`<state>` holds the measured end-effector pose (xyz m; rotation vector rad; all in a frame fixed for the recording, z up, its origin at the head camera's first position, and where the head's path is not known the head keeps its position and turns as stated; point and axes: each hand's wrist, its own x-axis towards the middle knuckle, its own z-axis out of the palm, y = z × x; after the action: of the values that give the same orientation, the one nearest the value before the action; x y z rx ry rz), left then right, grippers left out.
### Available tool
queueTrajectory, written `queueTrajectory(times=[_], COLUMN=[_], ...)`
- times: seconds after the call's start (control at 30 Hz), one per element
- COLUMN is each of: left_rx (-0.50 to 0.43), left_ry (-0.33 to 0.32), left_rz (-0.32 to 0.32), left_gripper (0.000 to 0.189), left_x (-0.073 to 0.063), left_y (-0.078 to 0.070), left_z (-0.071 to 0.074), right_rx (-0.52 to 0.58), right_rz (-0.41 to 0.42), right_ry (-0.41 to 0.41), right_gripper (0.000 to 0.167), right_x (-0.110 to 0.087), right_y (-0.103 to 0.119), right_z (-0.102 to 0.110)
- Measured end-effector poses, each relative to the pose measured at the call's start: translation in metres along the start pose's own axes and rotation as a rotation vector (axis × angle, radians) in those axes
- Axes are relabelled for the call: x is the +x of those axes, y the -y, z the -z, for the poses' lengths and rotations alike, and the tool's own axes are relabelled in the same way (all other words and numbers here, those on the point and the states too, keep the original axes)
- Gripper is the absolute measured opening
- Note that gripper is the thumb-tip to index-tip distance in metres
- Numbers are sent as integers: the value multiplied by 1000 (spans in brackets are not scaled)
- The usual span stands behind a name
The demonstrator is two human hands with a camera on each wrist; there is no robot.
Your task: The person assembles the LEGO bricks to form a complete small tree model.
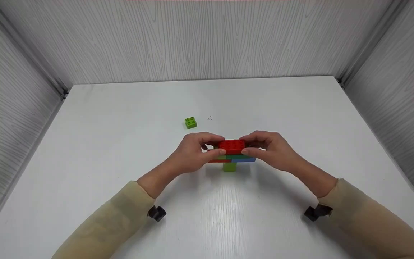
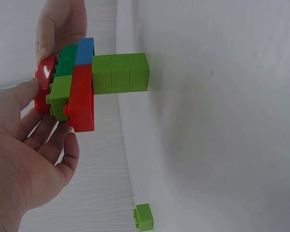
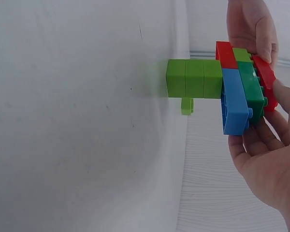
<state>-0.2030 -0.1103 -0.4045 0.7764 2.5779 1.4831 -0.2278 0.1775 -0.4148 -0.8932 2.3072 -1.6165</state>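
A toy-brick structure stands on the table on a column of lime green bricks (image 2: 120,73). Across the column lie a red brick (image 2: 82,99) and a blue brick (image 3: 236,104), side by side. Above them come a lime brick (image 2: 62,92) and a dark green brick (image 3: 251,87). At the top, another red brick (image 1: 233,145) sits slightly tilted, with studs visible beneath part of it. My left hand (image 1: 195,153) pinches its left end between thumb and fingers. From the other side, my right hand (image 1: 275,150) pinches the right end. Both hands' fingertips are partly hidden behind the bricks.
A loose lime green brick (image 1: 191,123) lies on the white table (image 1: 120,118), beyond and left of the structure. Some tiny dark specks are near it. Pale wood-grain panels (image 1: 207,39) border the table at the back and sides.
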Motion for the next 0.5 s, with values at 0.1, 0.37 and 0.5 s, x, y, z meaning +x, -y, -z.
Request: queueTrajectory(times=[0.1, 0.37, 0.5], left_rx=[5, 21, 27], left_ry=[5, 25, 28], left_rz=[-6, -7, -8], left_gripper=[35, 35, 35], left_x=[1, 1, 2], left_y=[0, 0, -1], left_z=[1, 3, 3], right_rx=[7, -65, -87], right_rz=[-1, 17, 15], right_ry=[-1, 3, -5], right_gripper=[27, 33, 35], right_x=[-1, -1, 0], right_y=[1, 2, 5], right_z=[0, -1, -1])
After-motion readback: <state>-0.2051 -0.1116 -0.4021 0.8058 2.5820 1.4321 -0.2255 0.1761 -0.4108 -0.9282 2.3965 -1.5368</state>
